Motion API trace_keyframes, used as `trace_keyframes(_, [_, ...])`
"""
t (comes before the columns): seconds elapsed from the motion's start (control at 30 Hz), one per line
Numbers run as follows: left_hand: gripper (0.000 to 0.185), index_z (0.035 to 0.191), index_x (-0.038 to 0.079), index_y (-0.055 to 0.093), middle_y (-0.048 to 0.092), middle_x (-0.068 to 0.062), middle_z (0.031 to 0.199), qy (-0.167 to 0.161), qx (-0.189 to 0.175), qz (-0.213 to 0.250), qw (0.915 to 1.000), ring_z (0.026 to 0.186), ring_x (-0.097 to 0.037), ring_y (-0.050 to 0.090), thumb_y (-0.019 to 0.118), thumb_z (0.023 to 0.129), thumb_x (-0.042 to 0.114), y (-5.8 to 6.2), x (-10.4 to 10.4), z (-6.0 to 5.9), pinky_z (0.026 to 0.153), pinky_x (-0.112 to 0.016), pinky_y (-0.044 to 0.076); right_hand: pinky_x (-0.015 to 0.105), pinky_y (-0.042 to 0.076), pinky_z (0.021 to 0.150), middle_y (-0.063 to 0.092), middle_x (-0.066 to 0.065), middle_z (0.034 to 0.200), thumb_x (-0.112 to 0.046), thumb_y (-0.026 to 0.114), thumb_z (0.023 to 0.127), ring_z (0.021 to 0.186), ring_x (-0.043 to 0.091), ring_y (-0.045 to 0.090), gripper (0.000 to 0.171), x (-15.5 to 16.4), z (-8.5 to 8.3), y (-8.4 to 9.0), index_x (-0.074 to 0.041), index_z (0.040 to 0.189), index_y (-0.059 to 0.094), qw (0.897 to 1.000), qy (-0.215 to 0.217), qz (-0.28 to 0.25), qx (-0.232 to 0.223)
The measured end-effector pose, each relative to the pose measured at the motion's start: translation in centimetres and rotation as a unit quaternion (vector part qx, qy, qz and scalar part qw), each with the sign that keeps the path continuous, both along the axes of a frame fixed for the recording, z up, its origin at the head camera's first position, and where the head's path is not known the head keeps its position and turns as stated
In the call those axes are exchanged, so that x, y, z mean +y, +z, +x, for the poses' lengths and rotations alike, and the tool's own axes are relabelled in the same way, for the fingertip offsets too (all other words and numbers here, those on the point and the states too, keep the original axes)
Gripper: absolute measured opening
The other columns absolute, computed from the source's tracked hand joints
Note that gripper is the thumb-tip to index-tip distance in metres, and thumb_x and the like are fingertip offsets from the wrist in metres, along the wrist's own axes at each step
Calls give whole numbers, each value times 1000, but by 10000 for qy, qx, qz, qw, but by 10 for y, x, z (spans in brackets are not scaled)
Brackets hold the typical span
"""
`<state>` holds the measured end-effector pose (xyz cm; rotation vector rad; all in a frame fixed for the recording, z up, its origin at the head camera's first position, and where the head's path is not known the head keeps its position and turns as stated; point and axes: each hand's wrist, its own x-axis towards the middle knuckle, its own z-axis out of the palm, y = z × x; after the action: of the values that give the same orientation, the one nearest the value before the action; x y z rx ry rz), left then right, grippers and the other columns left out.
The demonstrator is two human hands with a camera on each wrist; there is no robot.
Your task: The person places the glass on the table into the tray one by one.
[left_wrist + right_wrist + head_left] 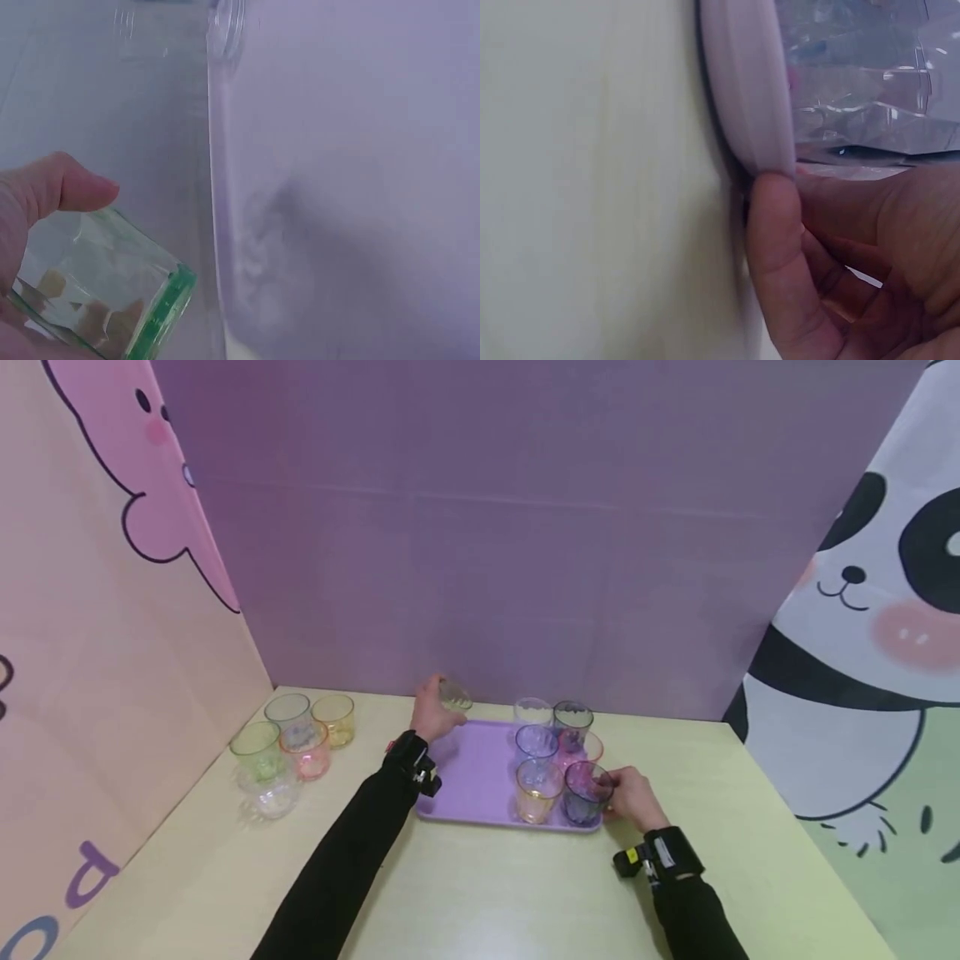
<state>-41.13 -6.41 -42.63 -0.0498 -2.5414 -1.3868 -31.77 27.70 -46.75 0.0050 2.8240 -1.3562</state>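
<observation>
My left hand [435, 712] holds a clear, green-tinted glass [454, 696] tilted over the far left corner of the purple tray [472, 781]. In the left wrist view the thumb [67, 187] lies along the glass [112, 300] beside the tray's floor [345, 187]. My right hand [632, 797] wraps the dark purple cup [585, 793] at the tray's near right corner. In the right wrist view its thumb [780, 247] touches the tray's rim [746, 90], and the cup [870, 97] stands against the palm.
Several more cups stand on the tray's right half: clear [532, 710], grey [573, 718], blue [536, 742], pink [583, 747], amber [537, 789]. A cluster of green, yellow, pink and clear cups [288, 747] sits at the table's left. Printed panels wall in three sides.
</observation>
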Motion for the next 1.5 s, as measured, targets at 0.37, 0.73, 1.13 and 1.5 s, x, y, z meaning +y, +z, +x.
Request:
trace_keyframes(0.37, [85,130,7,31,54,-19,119,-434,-373,392,9976,106,-32,53,80,61,10,-5,31,2,83,-39,47,31,54,50,65,12,80,8,61,75,64,20,61,9,1,-1,-1,2,80,67,10000,6,-16,47])
trace_keyframes(0.73, [85,129,5,37,54,-21,118,-523,-351,474,9969,103,-33,53,83,58,10,-14,45,6,84,-40,46,31,54,50,65,12,80,8,61,76,63,19,61,12,2,-2,-5,1,81,68,10000,-72,-46,-29])
trace_keyframes(1.13, [84,132,5,35,53,-22,120,-517,-404,487,9967,105,-35,53,81,62,15,-25,56,10,86,-42,46,32,54,51,64,12,80,7,60,77,62,19,60,10,0,-2,-4,2,82,67,9998,-2,-189,-64])
trace_keyframes(1.5, [87,137,5,28,50,-24,123,-476,-249,387,9978,107,-36,53,79,68,18,-31,64,6,88,-43,46,32,54,50,65,14,80,14,56,73,60,19,61,19,1,0,0,3,84,67,9997,-61,-220,-91])
